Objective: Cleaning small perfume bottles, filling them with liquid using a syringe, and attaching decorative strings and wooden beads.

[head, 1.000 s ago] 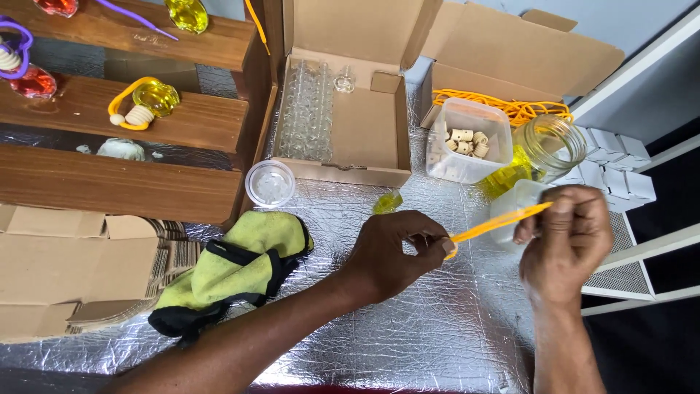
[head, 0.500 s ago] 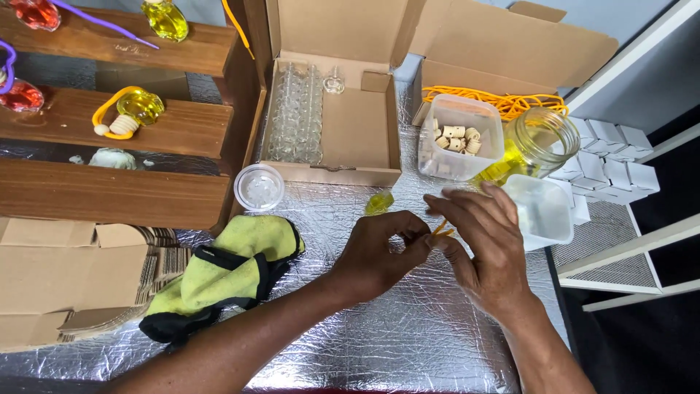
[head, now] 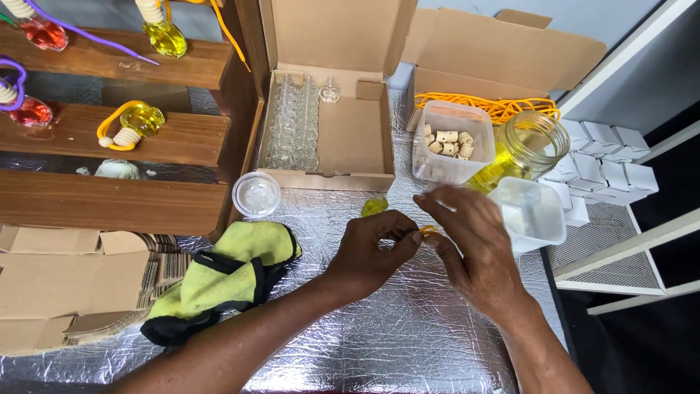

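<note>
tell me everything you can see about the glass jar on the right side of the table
The glass jar is clear, round and wide-mouthed, with a threaded neck and no lid. It stands upright on the foil-covered table, holding yellow liquid low down. It sits between a clear tub of small corks and white boxes. Neither hand touches it.

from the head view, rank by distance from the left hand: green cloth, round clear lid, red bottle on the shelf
Measured from the left hand:
1. green cloth, just to its left on the foil.
2. round clear lid, up and left.
3. red bottle, far left on the shelf.

Left hand (head: 368, 252), right hand (head: 477, 248) fingertips meeting, seemingly pinching.
</note>
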